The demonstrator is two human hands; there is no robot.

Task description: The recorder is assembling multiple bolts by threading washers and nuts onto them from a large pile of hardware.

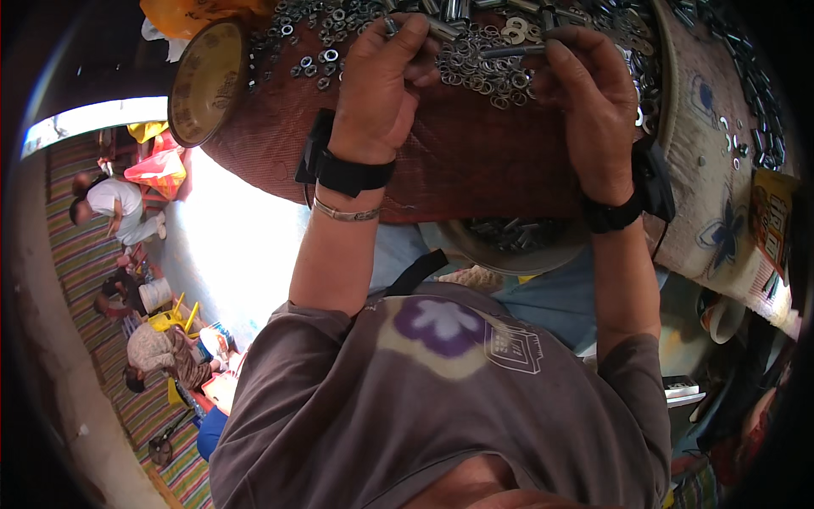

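Observation:
My left hand point(381, 93) is closed at the far side of the table, thumb against fingers, on a shiny metal sleeve point(443, 30) that points to the right. A short metal end also shows on the other side of its thumb. To the right, my right hand point(593, 97) pinches a slim metal bolt point(512, 52), which points left toward the other hand. Below and between the hands lies a pile of metal washers point(487, 76). Loose hex nuts point(329, 56) are scattered left of my left hand.
A brown patterned bowl point(203, 85) tilts at the table's left edge. The table has a dark red cloth point(483, 157). A basin of metal pieces point(517, 237) sits near my lap. More sleeves point(767, 127) lie on a pale cloth point(691, 161) at right. Several people sit at far left.

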